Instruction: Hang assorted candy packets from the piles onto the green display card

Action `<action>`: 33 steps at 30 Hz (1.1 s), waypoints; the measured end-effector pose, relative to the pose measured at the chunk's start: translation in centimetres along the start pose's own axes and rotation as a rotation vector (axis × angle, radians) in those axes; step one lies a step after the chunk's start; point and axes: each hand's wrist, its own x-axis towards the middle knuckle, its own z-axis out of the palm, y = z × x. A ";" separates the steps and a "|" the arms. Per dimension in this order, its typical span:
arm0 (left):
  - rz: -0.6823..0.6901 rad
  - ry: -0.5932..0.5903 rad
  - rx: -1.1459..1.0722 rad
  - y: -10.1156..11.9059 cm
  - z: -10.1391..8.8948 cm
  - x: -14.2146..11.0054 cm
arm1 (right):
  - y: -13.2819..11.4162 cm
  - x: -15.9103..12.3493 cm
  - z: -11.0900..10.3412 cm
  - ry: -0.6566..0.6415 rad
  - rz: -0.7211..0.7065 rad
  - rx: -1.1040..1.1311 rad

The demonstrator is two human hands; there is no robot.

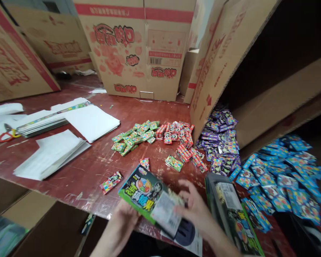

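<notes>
My left hand (125, 216) is closed around the lower left edge of a black and green candy packet (143, 192), tilted above the table's front edge. A white label covers the packet's right part. At that end is my right hand (192, 201), slightly blurred, fingers curved and apart. Its thumb lies over the label; whether it grips the packet is unclear. Beside the right forearm rests a stack of similar packets (234, 214). Just beyond the held packet lie small red sachets (111, 182) and a green sachet (173, 163).
Piles of green (133, 137), red (176, 132), purple (220, 142) and blue sachets (278, 178) spread rightward. Cartons (139, 53) stand behind; a tilted open carton (219, 60) rises at right. Paper stacks (50, 155) and scissors (9, 134) lie left. An open box (34, 221) sits below the edge.
</notes>
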 end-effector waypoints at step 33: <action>0.214 -0.148 0.491 -5.2 1.7 -0.5 | 2.6 -3.6 3.7 0.371 -0.364 -0.212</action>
